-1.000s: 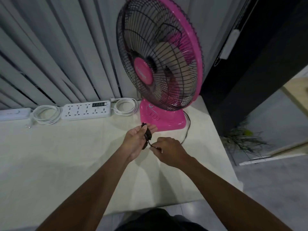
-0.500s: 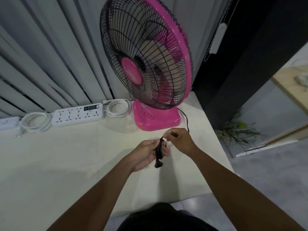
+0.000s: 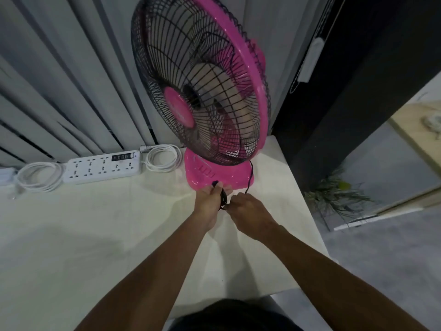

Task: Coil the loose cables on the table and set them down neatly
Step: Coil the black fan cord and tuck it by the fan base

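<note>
The fan's thin black cable [image 3: 250,175] runs from behind the pink base down to my hands. My left hand [image 3: 210,201] grips a small black bundle of that cable [image 3: 223,195] just in front of the pink fan base [image 3: 214,174]. Right beside it, my right hand [image 3: 245,210] pinches the free strand at the bundle's lower end. Two white cables lie coiled at the back of the table: one [image 3: 163,157] to the right of the white power strip [image 3: 102,167], one [image 3: 39,176] to its left.
The pink fan [image 3: 202,91] stands tall at the table's back right, close over my hands. Grey curtains hang behind. The table's right edge [image 3: 312,216] drops to the floor, where a plant [image 3: 338,197] sits. The pale tabletop [image 3: 83,235] spreads to the left.
Both hands have moved up toward the fan base with the black bundle. My right hand has come down from above the bundle to its lower end.
</note>
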`<act>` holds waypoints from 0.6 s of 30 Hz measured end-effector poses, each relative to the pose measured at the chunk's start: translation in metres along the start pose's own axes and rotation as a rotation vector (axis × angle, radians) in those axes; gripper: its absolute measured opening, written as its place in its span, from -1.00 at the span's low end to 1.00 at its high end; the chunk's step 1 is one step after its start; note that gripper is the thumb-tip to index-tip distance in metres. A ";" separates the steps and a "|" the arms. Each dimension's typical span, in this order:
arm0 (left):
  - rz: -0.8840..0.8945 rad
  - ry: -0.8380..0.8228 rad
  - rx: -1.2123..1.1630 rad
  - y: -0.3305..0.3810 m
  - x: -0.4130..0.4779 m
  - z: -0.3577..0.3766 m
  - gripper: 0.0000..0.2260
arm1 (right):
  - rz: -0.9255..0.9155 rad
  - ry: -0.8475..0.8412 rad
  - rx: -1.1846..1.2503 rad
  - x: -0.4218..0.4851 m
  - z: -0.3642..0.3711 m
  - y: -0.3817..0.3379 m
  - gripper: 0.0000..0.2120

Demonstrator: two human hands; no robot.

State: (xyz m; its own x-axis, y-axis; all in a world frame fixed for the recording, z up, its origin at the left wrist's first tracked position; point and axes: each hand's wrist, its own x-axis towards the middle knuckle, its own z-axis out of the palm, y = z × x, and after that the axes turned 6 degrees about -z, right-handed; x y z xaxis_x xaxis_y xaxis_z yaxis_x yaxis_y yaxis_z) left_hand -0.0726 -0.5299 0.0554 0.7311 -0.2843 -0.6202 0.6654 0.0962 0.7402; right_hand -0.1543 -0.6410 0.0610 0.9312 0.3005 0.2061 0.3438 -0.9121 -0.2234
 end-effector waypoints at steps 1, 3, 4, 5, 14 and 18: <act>0.011 0.065 0.156 -0.002 0.002 0.006 -0.82 | -0.043 0.029 0.014 0.002 -0.005 0.007 -0.83; -0.034 0.103 0.407 -0.006 0.004 0.019 -0.83 | -0.158 0.046 0.084 0.005 -0.016 0.020 -0.86; -0.089 0.060 0.447 -0.006 0.004 0.026 -0.85 | -0.193 0.038 0.139 0.004 -0.021 0.029 -0.88; -0.145 0.004 0.472 -0.005 0.003 0.032 -0.87 | -0.178 0.025 0.218 0.003 -0.026 0.041 -0.87; -0.329 -0.388 0.218 -0.012 -0.002 0.068 -0.40 | 0.148 -0.072 0.692 -0.016 -0.030 0.116 -0.60; -0.301 -0.349 0.188 -0.020 0.001 0.067 -0.43 | 0.140 -0.177 0.686 -0.021 -0.029 0.129 -0.76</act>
State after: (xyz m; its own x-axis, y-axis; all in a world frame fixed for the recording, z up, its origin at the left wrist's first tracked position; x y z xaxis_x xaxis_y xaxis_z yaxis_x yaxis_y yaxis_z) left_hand -0.0947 -0.5960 0.0575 0.3949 -0.5787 -0.7136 0.7772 -0.2038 0.5953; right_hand -0.1327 -0.7729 0.0560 0.9578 0.2872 -0.0124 0.1641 -0.5818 -0.7966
